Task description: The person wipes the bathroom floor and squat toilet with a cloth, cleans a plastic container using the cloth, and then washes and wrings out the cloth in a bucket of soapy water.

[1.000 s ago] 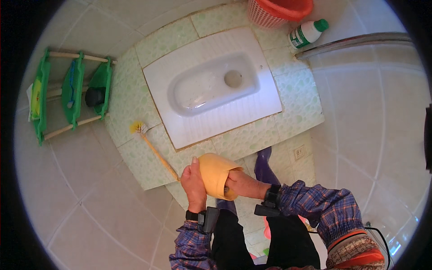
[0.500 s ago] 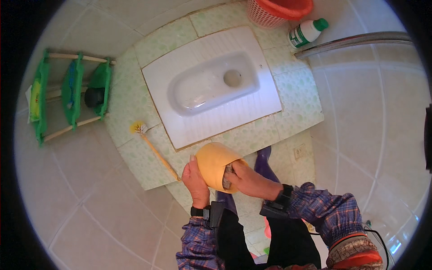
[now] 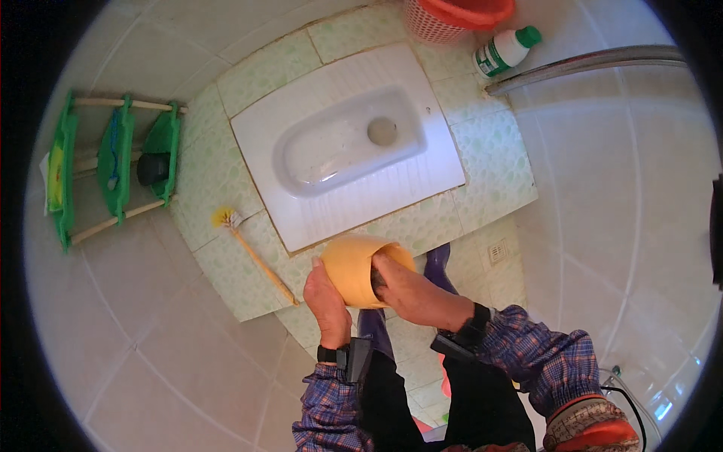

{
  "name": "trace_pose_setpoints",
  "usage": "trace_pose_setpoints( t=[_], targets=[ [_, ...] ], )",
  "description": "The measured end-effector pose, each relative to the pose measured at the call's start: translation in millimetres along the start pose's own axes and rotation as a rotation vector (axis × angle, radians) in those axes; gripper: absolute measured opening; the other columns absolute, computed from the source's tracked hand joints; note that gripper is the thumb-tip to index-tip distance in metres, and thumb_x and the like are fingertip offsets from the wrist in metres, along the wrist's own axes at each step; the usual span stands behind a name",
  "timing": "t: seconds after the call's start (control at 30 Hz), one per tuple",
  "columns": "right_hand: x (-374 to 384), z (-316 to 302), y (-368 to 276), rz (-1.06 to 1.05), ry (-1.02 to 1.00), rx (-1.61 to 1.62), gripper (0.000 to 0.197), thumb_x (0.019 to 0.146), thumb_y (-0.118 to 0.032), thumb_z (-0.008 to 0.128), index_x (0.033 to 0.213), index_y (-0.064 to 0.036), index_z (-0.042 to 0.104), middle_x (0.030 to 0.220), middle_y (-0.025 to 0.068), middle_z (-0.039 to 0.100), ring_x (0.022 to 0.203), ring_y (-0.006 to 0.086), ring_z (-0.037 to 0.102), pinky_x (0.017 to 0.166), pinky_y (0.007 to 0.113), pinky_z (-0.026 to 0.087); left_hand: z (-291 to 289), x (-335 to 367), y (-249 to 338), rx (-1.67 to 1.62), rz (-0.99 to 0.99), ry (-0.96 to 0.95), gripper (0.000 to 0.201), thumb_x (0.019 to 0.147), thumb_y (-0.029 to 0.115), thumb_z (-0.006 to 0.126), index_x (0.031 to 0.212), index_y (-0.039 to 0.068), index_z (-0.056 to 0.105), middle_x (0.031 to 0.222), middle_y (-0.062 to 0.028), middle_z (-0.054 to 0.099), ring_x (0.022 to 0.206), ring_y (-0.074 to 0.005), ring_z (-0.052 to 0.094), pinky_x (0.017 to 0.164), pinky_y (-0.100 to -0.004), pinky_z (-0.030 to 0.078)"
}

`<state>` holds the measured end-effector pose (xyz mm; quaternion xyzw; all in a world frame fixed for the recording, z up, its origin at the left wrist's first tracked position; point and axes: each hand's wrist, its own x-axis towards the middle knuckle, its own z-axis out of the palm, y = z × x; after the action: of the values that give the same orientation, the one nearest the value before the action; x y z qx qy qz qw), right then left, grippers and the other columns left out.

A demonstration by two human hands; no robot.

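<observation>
My left hand (image 3: pixel 329 303) grips the outside of a yellow plastic bowl (image 3: pixel 346 271), its thumb up along the wall. The bowl is tipped on its side, its mouth toward my right hand (image 3: pixel 422 297). That hand reaches into the mouth, fingers bent and partly hidden by the rim, and presses a grey, rough-looking wad (image 3: pixel 378 281) against the inner wall. Little of the wad shows, so its kind is unclear. Both hands are above the step's front edge, near a long-handled brush (image 3: pixel 256 256) lying on the tiles to the left.
A white squat toilet (image 3: pixel 346 218) is set into the green-patterned tiled step. A green rack (image 3: pixel 117 162) stands at the left wall. Far right are a red basket (image 3: pixel 437 22), a white bottle with a green cap (image 3: pixel 503 53) and a pipe (image 3: pixel 587 66). Purple boots (image 3: pixel 439 267) are below.
The bowl has turned and risen slightly, opening more to the right. My right hand has moved deeper into it, and less of the grey wad shows. The view has shifted a little.
</observation>
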<state>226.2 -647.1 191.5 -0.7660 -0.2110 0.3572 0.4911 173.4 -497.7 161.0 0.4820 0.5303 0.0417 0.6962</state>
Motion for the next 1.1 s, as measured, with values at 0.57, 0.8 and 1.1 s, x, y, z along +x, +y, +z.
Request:
trace_pose_setpoints(
  t=[0.57, 0.8, 1.1],
  targets=[
    [5, 51, 67, 0.356, -0.083, 0.552, 0.04, 0.086, -0.011, 0.052, 0.122, 0.0065, 0.046, 0.121, 0.0283, 0.053, 0.116, 0.0421, 0.05, 0.098, 0.041, 0.041, -25, 17, -22, 0.274, 0.223, -0.019, 0.036, 0.1, 0.032, 0.05, 0.081, 0.002, 0.059, 0.075, -0.0008, 0.06, 0.066, -0.0078, 0.051, 0.06, -0.0246, 0.044],
    [-23, 36, 18, -0.138, 0.052, -0.235, 0.047, 0.086, -0.007, 0.054, 0.131, 0.0041, 0.044, 0.134, 0.0264, 0.041, 0.128, 0.0398, 0.041, 0.11, 0.039, 0.031, -19, 10, -8, 0.445, 0.309, -0.051, 0.037, 0.101, 0.035, 0.048, 0.09, 0.002, 0.06, 0.083, -0.0016, 0.061, 0.073, -0.0106, 0.056, 0.065, -0.0263, 0.047],
    [6, 47, 65, 0.142, -0.014, 0.258, 0.028, 0.084, -0.013, 0.055, 0.107, 0.0002, 0.064, 0.105, 0.0234, 0.065, 0.099, 0.0394, 0.061, 0.085, 0.044, 0.049, -10, -5, -20, 0.459, 0.301, -0.037, 0.039, 0.101, 0.037, 0.046, 0.092, 0.002, 0.059, 0.084, -0.0032, 0.061, 0.075, -0.0115, 0.056, 0.066, -0.0264, 0.047]
  ],
)
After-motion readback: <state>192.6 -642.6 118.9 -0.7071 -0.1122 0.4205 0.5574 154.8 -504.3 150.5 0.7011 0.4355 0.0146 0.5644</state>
